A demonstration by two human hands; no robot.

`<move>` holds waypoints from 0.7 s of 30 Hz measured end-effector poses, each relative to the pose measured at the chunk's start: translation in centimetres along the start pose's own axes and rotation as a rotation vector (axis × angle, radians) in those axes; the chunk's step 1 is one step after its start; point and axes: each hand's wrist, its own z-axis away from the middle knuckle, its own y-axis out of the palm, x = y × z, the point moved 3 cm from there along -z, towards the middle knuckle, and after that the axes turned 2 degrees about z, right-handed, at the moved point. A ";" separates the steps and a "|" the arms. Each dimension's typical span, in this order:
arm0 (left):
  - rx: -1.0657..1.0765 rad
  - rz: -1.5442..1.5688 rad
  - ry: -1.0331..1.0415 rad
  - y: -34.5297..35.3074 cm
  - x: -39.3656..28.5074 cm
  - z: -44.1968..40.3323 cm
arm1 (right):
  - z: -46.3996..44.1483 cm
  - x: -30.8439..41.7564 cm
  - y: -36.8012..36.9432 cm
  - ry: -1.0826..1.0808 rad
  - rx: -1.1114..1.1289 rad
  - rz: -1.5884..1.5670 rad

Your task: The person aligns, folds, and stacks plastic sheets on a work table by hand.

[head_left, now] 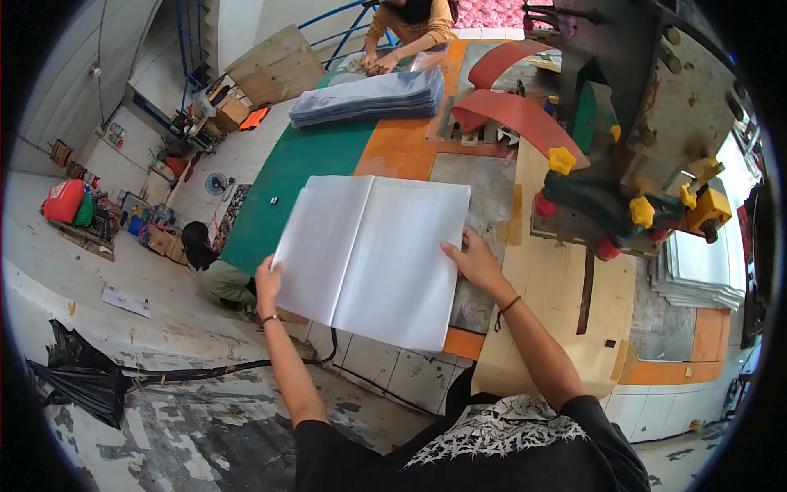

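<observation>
A large whitish, translucent sheet or stack of sheets (402,254), with a crease running down it, is held over the near edge of the table. My left hand (268,283) grips its left edge, the fingers mostly behind it. At its right edge my right hand (475,261) pinches the sheet between thumb and fingers. Beneath and beyond it lie a green mat (320,152) and an orange board (402,148). Whether it is one sheet or several cannot be made out.
A machine (648,148) with yellow knobs and red straps stands at the right. A stack of bluish plastic sheets (369,98) lies at the table's far side, near another person's hands. White sheets (705,262) are piled far right. Another person crouches left of the table.
</observation>
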 end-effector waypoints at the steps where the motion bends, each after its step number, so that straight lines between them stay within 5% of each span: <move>1: -0.036 -0.039 -0.019 0.9 -0.3 0.7 | 1.0 0.4 -0.5 0.110 0.032 -0.051; 2: -0.119 -0.050 -0.054 1.2 -0.8 1.1 | 1.4 0.7 -0.9 0.218 0.061 -0.097; 8: -0.258 -0.502 -0.116 1.9 -4.5 2.9 | 1.3 0.6 -1.4 0.075 -0.162 0.238; 11: -0.317 -0.422 0.018 2.6 -2.2 2.3 | 1.5 1.3 -1.2 0.016 -0.182 0.285; 21: -0.258 -0.229 -0.123 2.5 -0.6 0.0 | 1.9 0.9 -0.3 -0.006 -0.180 0.332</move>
